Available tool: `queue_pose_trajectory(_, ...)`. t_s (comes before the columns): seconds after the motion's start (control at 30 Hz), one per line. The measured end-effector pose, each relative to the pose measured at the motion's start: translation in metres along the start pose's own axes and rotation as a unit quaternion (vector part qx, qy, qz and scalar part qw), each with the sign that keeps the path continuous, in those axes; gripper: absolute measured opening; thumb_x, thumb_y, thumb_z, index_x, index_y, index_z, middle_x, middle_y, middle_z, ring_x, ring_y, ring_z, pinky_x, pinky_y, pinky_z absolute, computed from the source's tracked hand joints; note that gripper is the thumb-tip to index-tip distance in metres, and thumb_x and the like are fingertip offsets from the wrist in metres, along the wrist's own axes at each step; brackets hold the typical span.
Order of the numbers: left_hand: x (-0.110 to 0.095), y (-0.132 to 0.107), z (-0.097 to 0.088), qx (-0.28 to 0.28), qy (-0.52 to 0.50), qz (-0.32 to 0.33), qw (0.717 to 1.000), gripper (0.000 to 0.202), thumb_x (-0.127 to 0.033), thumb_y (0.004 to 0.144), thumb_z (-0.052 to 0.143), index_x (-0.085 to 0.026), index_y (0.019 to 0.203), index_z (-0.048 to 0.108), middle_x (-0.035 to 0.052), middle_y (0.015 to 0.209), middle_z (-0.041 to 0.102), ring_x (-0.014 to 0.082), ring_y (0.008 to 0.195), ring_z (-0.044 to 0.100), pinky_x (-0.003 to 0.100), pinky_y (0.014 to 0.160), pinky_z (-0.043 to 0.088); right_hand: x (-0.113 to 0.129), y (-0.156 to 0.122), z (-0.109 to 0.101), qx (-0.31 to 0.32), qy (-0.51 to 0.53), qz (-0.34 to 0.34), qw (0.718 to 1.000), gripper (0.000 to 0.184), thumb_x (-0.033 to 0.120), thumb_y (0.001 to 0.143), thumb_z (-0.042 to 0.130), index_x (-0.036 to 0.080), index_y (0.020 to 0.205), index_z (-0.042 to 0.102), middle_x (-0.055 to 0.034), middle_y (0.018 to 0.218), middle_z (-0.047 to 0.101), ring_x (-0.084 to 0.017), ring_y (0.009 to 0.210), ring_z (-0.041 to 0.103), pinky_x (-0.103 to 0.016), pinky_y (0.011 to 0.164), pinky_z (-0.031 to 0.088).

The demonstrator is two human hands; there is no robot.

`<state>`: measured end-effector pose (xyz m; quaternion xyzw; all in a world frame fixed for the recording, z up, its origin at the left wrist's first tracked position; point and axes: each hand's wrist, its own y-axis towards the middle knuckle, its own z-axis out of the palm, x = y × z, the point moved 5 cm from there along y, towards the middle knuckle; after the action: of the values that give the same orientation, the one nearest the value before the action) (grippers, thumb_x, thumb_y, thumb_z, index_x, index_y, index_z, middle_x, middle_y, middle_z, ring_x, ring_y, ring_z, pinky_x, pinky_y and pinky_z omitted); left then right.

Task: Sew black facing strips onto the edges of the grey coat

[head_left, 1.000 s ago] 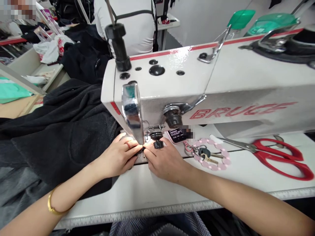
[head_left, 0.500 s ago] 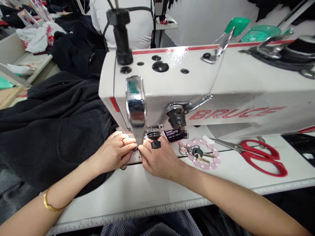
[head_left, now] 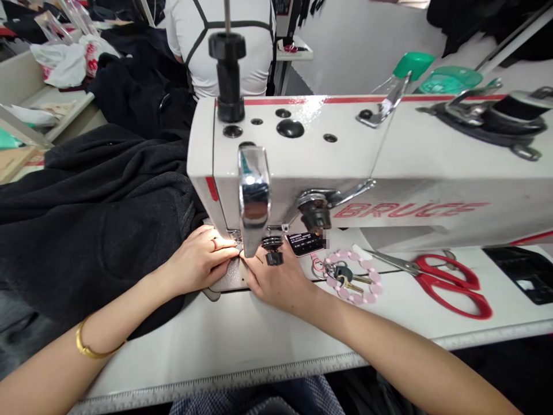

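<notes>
Both hands meet under the head of a white sewing machine [head_left: 276,190], near the needle area. My left hand [head_left: 196,262], with its fingers pressed together, rests beside the dark garment [head_left: 125,248], its fingertips at a small bit of dark fabric [head_left: 241,253]. From the other side, my right hand [head_left: 279,276] has its fingers drawn together, the tips at the same bit of fabric. The metal take-up lever cover [head_left: 254,199] and a tension knob [head_left: 273,251] hide part of the right fingers. The needle and presser foot are mostly hidden.
Right of my right hand lie a phone [head_left: 305,243], keys on a pink beaded ring [head_left: 354,279] and red-handled scissors [head_left: 449,282]. A measuring tape [head_left: 242,377] runs along the table's front edge. A person in a white shirt [head_left: 233,57] is beyond the machine.
The view has shifted, so the machine sits slightly lower and its head farther right. Both hands stay close together at the needle area; less dark fabric shows between the fingertips.
</notes>
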<state>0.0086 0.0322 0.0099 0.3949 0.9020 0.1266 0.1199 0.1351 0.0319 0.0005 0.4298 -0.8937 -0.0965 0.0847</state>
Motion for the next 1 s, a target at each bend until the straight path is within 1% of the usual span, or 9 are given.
queue_pose_trajectory(0.07,0.002,0.001,0.001,0.007,-0.003,-0.012,1.000,0.023,-0.019,0.081,0.044,-0.019,0.097,0.061,0.0020,0.093,0.067,0.0146,0.072,0.058,0.028,0.065,0.042,-0.001,0.001,0.002,0.004,-0.004,0.004,1.000,0.013,0.022,0.081,0.043,0.018,0.075,0.054,-0.0043,0.073,0.055,-0.021,0.079,0.045,-0.038,0.074,0.028)
queue_pose_trajectory(0.2,0.007,0.004,0.002,0.020,0.006,-0.038,0.999,0.024,-0.019,0.081,0.043,-0.019,0.094,0.063,0.0009,0.072,0.065,0.0127,0.060,0.053,0.028,0.065,0.041,-0.002,0.002,0.005,-0.004,-0.018,0.007,1.000,0.018,0.019,0.079,0.044,0.018,0.061,0.049,-0.0034,0.063,0.052,-0.020,0.074,0.046,-0.036,0.072,0.028)
queue_pose_trajectory(0.3,0.010,0.006,0.001,0.000,0.022,-0.046,0.999,0.023,-0.020,0.080,0.043,-0.019,0.090,0.065,0.0011,0.063,0.061,0.0140,0.059,0.051,0.030,0.066,0.041,-0.002,0.002,0.007,-0.018,-0.025,0.010,0.999,0.017,0.017,0.077,0.044,0.018,0.062,0.050,-0.0031,0.061,0.052,-0.019,0.071,0.045,-0.035,0.072,0.028)
queue_pose_trajectory(0.4,0.013,0.008,-0.001,-0.025,0.036,-0.047,0.998,0.021,-0.020,0.079,0.044,-0.019,0.076,0.065,0.0011,0.056,0.056,0.0149,0.058,0.049,0.031,0.067,0.040,-0.004,0.001,0.009,-0.024,-0.017,0.015,0.999,0.015,0.017,0.077,0.045,0.018,0.063,0.051,-0.0030,0.061,0.052,-0.019,0.072,0.045,-0.035,0.076,0.028)
queue_pose_trajectory(0.47,0.015,0.009,-0.002,-0.024,0.038,-0.060,0.997,0.023,-0.020,0.079,0.045,-0.018,0.064,0.062,0.0007,0.053,0.052,0.0147,0.058,0.047,0.031,0.067,0.039,-0.005,-0.001,0.009,-0.026,-0.011,0.020,0.999,0.015,0.017,0.077,0.046,0.018,0.063,0.052,-0.0035,0.063,0.053,-0.019,0.074,0.046,-0.035,0.078,0.028)
queue_pose_trajectory(0.6,0.017,0.011,-0.002,-0.006,0.046,-0.100,0.994,0.026,-0.019,0.077,0.046,-0.016,0.052,0.052,0.0005,0.053,0.050,0.0132,0.056,0.045,0.029,0.066,0.039,-0.004,-0.004,0.008,-0.021,-0.015,0.024,0.999,0.013,0.017,0.079,0.044,0.017,0.078,0.057,-0.0053,0.071,0.056,-0.019,0.079,0.047,-0.032,0.075,0.029)
queue_pose_trajectory(0.73,0.019,0.009,-0.001,-0.004,0.040,-0.116,0.992,0.021,-0.021,0.075,0.047,-0.016,0.055,0.052,0.0018,0.059,0.052,0.0140,0.059,0.046,0.029,0.064,0.039,-0.002,-0.006,0.010,0.014,-0.012,0.024,1.000,0.017,0.019,0.082,0.043,0.018,0.093,0.056,-0.0062,0.084,0.058,-0.019,0.080,0.049,-0.031,0.069,0.029)
queue_pose_trajectory(0.9,0.023,-0.001,0.001,-0.005,0.037,-0.152,0.988,0.015,-0.022,0.072,0.049,-0.017,0.058,0.052,0.0013,0.058,0.050,0.0160,0.064,0.048,0.031,0.068,0.041,-0.002,-0.008,0.009,0.016,-0.008,0.028,0.999,0.017,0.021,0.084,0.043,0.019,0.095,0.056,-0.0052,0.088,0.060,-0.019,0.080,0.051,-0.031,0.066,0.031)
queue_pose_trajectory(1.0,0.014,-0.015,-0.004,-0.020,0.026,-0.153,0.988,0.009,-0.020,0.071,0.049,-0.016,0.070,0.057,0.0034,0.069,0.055,0.0179,0.073,0.050,0.033,0.073,0.041,0.000,-0.008,0.007,0.004,-0.003,0.024,1.000,0.018,0.020,0.084,0.042,0.019,0.094,0.057,-0.0048,0.089,0.060,-0.018,0.079,0.051,-0.030,0.066,0.033)
